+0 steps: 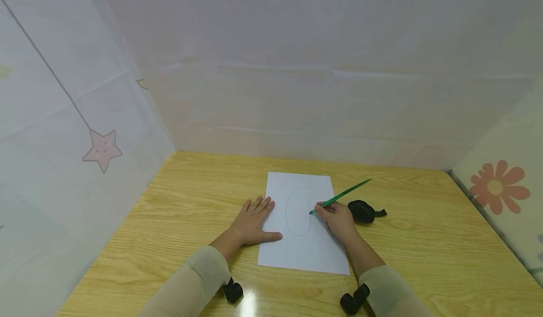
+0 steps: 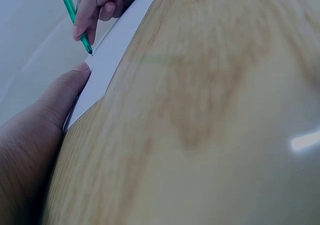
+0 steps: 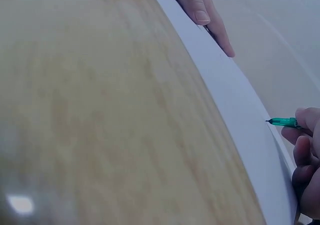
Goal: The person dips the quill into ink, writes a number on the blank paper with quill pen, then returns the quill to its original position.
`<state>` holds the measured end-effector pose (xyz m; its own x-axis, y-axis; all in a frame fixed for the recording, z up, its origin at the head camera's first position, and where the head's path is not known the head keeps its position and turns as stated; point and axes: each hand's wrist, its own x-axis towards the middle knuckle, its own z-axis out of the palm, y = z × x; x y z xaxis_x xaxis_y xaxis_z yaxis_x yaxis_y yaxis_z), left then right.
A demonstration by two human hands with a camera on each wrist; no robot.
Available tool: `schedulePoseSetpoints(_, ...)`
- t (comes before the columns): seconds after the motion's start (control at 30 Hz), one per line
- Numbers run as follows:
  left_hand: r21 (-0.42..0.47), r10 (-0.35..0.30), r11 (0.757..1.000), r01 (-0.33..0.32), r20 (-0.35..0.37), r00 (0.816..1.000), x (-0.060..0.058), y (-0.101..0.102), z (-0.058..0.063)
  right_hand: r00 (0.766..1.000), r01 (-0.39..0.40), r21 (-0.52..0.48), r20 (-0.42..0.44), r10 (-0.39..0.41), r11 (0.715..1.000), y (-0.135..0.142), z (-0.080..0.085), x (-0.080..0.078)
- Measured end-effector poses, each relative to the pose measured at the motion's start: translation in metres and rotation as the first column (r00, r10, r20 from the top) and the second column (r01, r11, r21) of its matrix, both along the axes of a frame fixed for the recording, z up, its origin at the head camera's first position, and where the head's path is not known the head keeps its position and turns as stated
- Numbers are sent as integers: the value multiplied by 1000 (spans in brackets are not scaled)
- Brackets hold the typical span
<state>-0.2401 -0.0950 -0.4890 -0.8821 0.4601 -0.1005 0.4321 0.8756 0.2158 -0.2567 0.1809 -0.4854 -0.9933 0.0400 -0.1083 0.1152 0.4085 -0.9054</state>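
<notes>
A sheet of white paper (image 1: 277, 255) lies on the table, with a thin, unclosed oval line drawn on it. My right hand (image 1: 339, 220) pinches a slim green pen (image 1: 348, 190) near its point, the long end slanting up to the right. The dark tip meets the right side of the oval line. In the right wrist view the green pen (image 3: 283, 121) shows a see-through barrel and a fine tip at the paper. My left hand (image 1: 252, 222) rests flat with fingers spread across the paper's left edge, its thumb on the sheet.
Just right of my right hand sits a rounded black object (image 1: 361, 212) with a short strap-like tail. The wood-grain table (image 1: 191, 189) meets a pale cloth backdrop (image 1: 271, 109) at the back and sides. Small black devices (image 1: 232, 290) are attached at both wrists.
</notes>
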Motion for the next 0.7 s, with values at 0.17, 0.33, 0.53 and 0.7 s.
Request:
schedulePoseSetpoints(0.17, -1, 0, 1000, 0, 2, 1000, 0, 0, -1, 1000, 8, 12, -9, -8, 1000, -1, 0, -2)
schedulePoseSetpoints(0.33, 7, 0, 1000, 0, -1, 1000, -1, -1, -2, 1000, 14, -1, -11, -14, 1000, -3, 0, -4)
schedulePoseSetpoints(0.53, 13, -3, 1000, 3, -4, 1000, -1, -1, -2, 1000, 15, -5, -17, -15, 1000, -4, 0, -6)
schedulePoseSetpoints(0.7, 8, -8, 1000, 8, -7, 1000, -1, -2, -1, 1000, 16, 8, -16, -16, 1000, -6, 2, -6)
